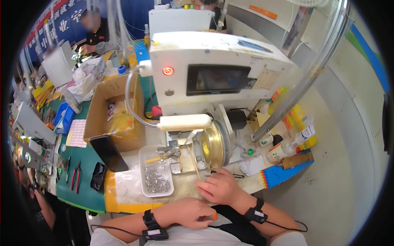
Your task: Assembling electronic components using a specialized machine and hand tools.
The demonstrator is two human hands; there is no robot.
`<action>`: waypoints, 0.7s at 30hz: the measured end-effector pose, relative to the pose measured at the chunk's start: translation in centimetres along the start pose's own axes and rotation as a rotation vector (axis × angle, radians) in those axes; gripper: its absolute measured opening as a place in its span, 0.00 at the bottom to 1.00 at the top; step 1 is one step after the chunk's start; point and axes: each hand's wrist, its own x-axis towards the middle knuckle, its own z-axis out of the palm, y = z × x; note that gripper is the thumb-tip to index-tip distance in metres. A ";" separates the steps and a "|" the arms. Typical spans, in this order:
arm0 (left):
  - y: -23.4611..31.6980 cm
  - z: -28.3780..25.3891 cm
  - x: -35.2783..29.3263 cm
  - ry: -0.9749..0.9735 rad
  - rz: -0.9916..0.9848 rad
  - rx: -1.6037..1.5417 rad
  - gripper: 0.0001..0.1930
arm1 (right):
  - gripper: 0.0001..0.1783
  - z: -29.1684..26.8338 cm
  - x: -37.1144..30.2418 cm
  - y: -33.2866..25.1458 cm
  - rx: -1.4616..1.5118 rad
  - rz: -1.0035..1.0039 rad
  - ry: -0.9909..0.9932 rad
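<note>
My right hand [221, 187] is closed at the machine's front, its fingertips pinched at the lower end of a thin pale stick [194, 162]. The stick's upper end reaches toward the brass-coloured ring-shaped wheel [212, 147] of a white benchtop machine [176, 98]. Close to my body, my left hand [189, 213] has its fingers curled together, an orange finger cot on one fingertip. Whatever it may hold is hidden. Left of the wheel, a white plastic tray [144, 180] holds many small silvery metal rings or loops. A small metal clamp-like fixture [169, 152] sits at the tray's far edge.
A black phone [109, 153] leans against an open cardboard box [95, 110]. Red-handled pliers [76, 176] and a black pouch-like tray [97, 176] lie on the green mat. Bottles [277, 152] and a blue booklet [287, 170] stand right. Another person [96, 35] sits far left.
</note>
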 end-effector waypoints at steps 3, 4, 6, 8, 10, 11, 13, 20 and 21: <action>0.2 0.5 -0.3 0.018 -0.019 -0.034 0.09 | 0.13 0.2 -0.3 -0.4 0.034 0.036 -0.020; 0.0 0.9 -0.4 0.022 -0.015 -0.051 0.09 | 0.11 0.1 -0.3 -0.6 0.043 0.064 0.005; -0.4 0.8 -0.4 -0.009 -0.023 -0.074 0.10 | 0.11 0.4 -0.5 -0.7 0.062 0.110 0.034; -0.3 0.5 -0.3 -0.010 -0.010 -0.111 0.09 | 0.10 0.1 -0.5 -0.7 0.055 0.128 0.035; -0.6 0.4 -0.3 -0.017 -0.004 -0.157 0.09 | 0.10 0.3 -0.9 -0.5 0.054 0.156 0.033; -0.6 0.5 -0.3 -0.002 0.040 -0.122 0.09 | 0.10 0.4 -1.0 -0.4 0.027 0.156 0.046; -0.5 0.9 -0.3 0.017 0.071 -0.096 0.10 | 0.11 0.5 -1.1 -0.5 0.015 0.160 0.054; -0.7 0.5 -0.6 0.082 0.148 -0.137 0.08 | 0.13 0.7 -0.9 -0.1 -0.055 0.187 0.085; -0.6 0.2 -0.9 0.130 0.195 -0.136 0.07 | 0.15 0.5 -0.8 -0.4 -0.087 0.158 0.110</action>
